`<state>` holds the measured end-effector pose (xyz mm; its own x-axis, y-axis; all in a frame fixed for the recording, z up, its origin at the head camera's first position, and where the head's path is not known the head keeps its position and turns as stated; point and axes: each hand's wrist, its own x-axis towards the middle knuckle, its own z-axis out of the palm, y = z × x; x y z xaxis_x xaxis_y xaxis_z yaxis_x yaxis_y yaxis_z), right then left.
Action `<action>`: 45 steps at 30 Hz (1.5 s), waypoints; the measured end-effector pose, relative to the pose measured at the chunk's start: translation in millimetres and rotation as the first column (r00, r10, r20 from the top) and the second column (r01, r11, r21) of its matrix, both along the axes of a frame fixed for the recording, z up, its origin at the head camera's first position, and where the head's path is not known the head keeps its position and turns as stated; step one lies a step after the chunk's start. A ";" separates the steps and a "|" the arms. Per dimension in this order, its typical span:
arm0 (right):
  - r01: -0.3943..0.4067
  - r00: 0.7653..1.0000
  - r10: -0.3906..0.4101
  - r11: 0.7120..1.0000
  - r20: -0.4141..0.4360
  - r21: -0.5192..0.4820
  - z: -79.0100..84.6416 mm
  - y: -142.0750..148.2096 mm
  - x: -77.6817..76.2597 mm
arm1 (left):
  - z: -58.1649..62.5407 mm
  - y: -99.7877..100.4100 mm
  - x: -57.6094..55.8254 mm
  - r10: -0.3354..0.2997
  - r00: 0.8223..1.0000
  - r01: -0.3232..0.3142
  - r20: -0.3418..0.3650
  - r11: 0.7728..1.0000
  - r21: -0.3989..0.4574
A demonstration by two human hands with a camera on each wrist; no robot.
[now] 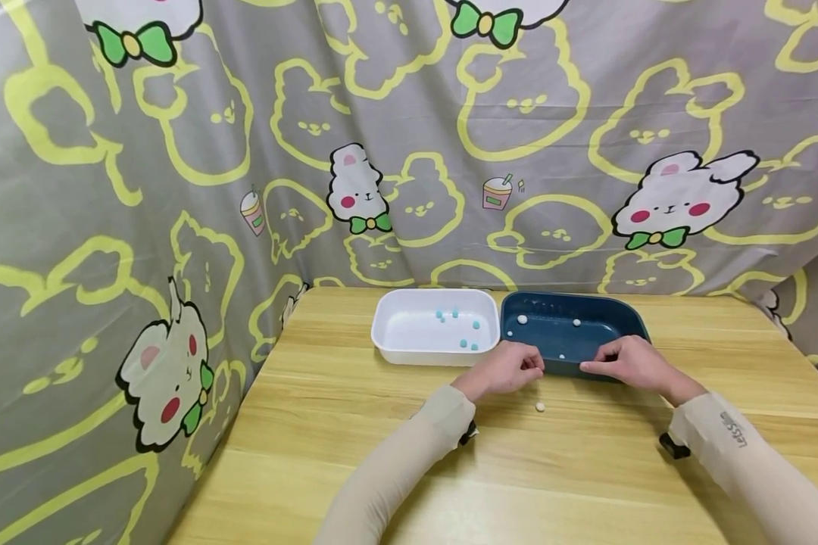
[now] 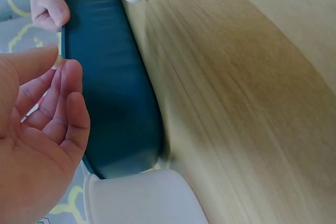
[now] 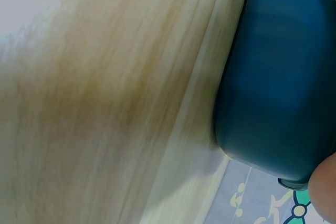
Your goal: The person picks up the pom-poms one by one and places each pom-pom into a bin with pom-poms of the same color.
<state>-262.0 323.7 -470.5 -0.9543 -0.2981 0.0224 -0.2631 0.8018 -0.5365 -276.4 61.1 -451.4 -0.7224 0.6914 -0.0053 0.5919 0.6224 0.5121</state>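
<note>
My left hand (image 1: 507, 369) is over the front of the dark blue box (image 1: 564, 303), near its left front corner. Its thumb and forefinger pinch a small pale ball (image 2: 58, 63), mostly hidden by the fingertips in the left wrist view. At the box's right front side, my right hand (image 1: 634, 362) grips the rim, thumb outside the front wall. Inside the box lie several white balls (image 1: 522, 319) of different sizes. Another white ball (image 1: 540, 406) rests on the table just in front of the box, below my left hand.
A white box (image 1: 395, 356) stands directly left of the blue one, with several small teal balls (image 1: 476, 325) on its floor. Both sit at the far edge of the wooden table (image 1: 518, 484). A patterned grey curtain (image 1: 436, 113) hangs behind and at the left.
</note>
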 end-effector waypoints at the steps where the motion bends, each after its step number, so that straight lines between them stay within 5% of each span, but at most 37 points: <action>1: 0.002 1.000 -0.002 1.000 0.001 -0.001 0.0 0.0 0.3 | 0.0 0.1 0.0 0.000 1.000 0.000 -0.001 1.000 0.000; 17: 0.002 1.000 -0.002 1.000 -0.027 -0.001 0.7 -0.4 -0.2 | 2.6 3.9 -7.1 0.034 0.999 -0.033 -0.013 0.997 0.069; 23: 0.005 1.000 -0.005 1.000 -0.015 -0.001 1.1 0.8 -2.5 | 9.1 6.1 -10.8 0.091 0.995 -0.094 0.031 0.989 0.114; 36: 0.007 1.000 -0.007 1.000 0.008 -0.004 1.2 2.1 -0.9 | 6.0 5.9 -31.8 0.124 0.992 -0.124 0.007 0.980 0.156; 45: 0.016 0.999 -0.016 1.000 0.034 -0.006 1.5 2.4 -1.1 | 8.2 7.9 -36.3 0.169 0.986 -0.168 0.010 0.972 0.161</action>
<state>-263.1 326.1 -468.9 -0.9592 -0.2825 -0.0080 -0.2318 0.8027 -0.5494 -312.7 69.0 -443.1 -0.8285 0.5512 0.0989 0.4874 0.6228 0.6120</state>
